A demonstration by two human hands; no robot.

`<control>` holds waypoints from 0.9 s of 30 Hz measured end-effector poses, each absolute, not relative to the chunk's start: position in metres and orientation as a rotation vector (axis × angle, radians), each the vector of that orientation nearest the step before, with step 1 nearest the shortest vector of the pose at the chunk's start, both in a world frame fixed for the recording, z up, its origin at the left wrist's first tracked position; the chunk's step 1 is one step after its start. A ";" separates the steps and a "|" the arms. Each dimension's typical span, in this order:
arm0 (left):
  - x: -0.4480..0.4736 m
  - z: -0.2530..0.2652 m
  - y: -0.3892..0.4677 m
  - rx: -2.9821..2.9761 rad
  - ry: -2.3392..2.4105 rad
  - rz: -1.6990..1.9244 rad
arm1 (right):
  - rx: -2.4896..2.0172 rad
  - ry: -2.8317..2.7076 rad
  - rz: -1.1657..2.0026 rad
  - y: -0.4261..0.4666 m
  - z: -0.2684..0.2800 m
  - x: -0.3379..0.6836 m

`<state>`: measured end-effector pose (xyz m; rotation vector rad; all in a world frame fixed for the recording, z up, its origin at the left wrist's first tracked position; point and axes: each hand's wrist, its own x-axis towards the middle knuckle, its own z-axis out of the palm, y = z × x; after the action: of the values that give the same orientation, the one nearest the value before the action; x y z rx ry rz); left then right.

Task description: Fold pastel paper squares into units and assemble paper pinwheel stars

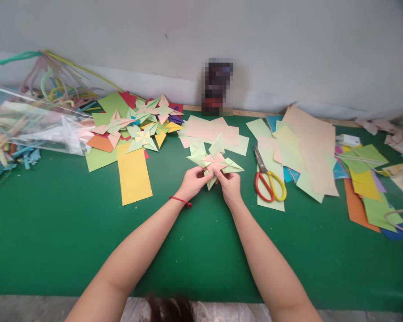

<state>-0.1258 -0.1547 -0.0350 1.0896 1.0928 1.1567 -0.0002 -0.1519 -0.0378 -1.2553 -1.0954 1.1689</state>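
Observation:
Between my two hands is a folded paper flower point(215, 162) with pale green pointed petals and a pink centre. My left hand point(193, 181) pinches its lower left side, thumb near the middle. My right hand point(229, 183) grips it from the lower right, with the thumb pressed on the pink centre. The fingertips behind the paper are hidden. Just beyond the flower lie pink and green paper sheets point(208, 127). To the right of my right hand, scissors point(267, 179) with one red and one yellow handle rest on a pale green strip.
Finished paper flowers point(143, 136) are heaped at the back left, by a yellow paper sheet point(134, 174). Farther left are pipe cleaners point(50, 85) and a clear plastic bag point(40, 127). Large pink sheets point(312, 147) and coloured papers point(372, 192) lie right. A blurred dark object point(217, 87) leans against the wall.

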 end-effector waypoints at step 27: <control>-0.124 -0.031 -0.156 1.137 1.009 1.021 | -1.127 -0.865 1.264 -0.151 -0.037 -0.006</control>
<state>-0.1244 -0.1563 -0.0311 1.1367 1.0087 1.0213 -0.0055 -0.1515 -0.0373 -1.1272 -0.8645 1.2639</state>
